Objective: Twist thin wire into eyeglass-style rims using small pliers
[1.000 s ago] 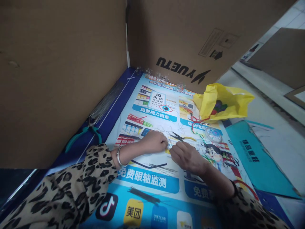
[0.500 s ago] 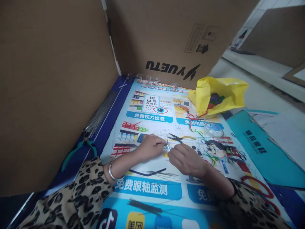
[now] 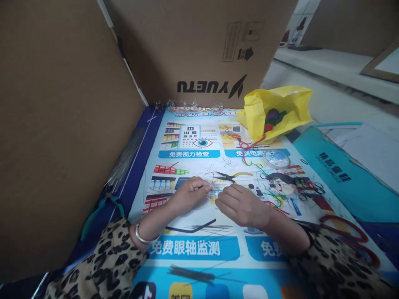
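Observation:
Over the middle of the printed sheet, my left hand (image 3: 191, 196) pinches a fine, thin wire (image 3: 213, 193) between thumb and forefinger. Close on its right, my right hand (image 3: 241, 204) has its fingers curled together at the same wire; its fingertips are partly hidden. The wire is too thin to follow clearly across the gap. Just beyond my hands lie small pliers (image 3: 232, 177) with yellow handles and dark jaws, next to loose curled wire (image 3: 208, 170). Nearer to me, a bundle of straight dark wires (image 3: 191, 273) rests on the sheet.
A yellow bag (image 3: 255, 120) holding coloured balls stands at the back right, trailing red and green cord. A clear round spool (image 3: 277, 159) sits before it. Teal-handled pliers (image 3: 93, 218) and straight wires (image 3: 123, 160) lie left, by cardboard walls (image 3: 62, 124). Red-handled scissors (image 3: 352, 226) are at right.
The view has shifted slightly, moving the background leftward. My hands stay close together, with the left fingertips a little lower and the pale strand between them less distinct.

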A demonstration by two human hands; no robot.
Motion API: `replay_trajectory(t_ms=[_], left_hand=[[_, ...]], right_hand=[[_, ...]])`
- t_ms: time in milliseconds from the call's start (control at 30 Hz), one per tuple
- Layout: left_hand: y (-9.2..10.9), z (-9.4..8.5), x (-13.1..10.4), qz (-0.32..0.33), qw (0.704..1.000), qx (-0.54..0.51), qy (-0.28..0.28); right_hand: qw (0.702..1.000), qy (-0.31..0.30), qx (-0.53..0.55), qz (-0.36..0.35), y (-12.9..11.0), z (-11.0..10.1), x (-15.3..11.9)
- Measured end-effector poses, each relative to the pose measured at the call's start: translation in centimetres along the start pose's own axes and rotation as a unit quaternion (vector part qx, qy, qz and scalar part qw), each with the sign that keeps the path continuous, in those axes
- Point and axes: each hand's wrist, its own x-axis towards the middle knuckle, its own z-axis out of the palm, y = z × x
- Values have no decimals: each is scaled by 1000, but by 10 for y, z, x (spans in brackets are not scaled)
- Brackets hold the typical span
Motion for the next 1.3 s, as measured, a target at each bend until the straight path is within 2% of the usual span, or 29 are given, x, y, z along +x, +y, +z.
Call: replay_trajectory(t_ms=[67,133,233,300,433,833,1000,1167,1300], left_hand=[[-1,-3,-1,-3,1000,-10,3],[-2,-5,-1,-3,1000,-14,10],[-3,-7,0,2,1000,-12,15],[-4,-7,0,9,1000,-10,15],[-5,-7,0,29,999,3,15],[-5,-5,1,90,990,70,86],[-5,-5,1,100,985,89,113],[-8,-5,0,113,977,123,129],[-8,-4,0,130,968,171,128]], right_hand=[[998,10,-10,54,2,-1,-5],[986,4,-41,159,4,-3,-11],[945,-61,-75,311,8,-2,-19],[924,-109,-77,359,10,1,-24],[921,-152,-53,356,13,7,-31],[927,-186,-45,321,21,15,-29],[920,-165,-51,351,16,16,-28],[898,-109,34,425,9,6,-24],[920,-62,84,377,-2,-2,-15]])
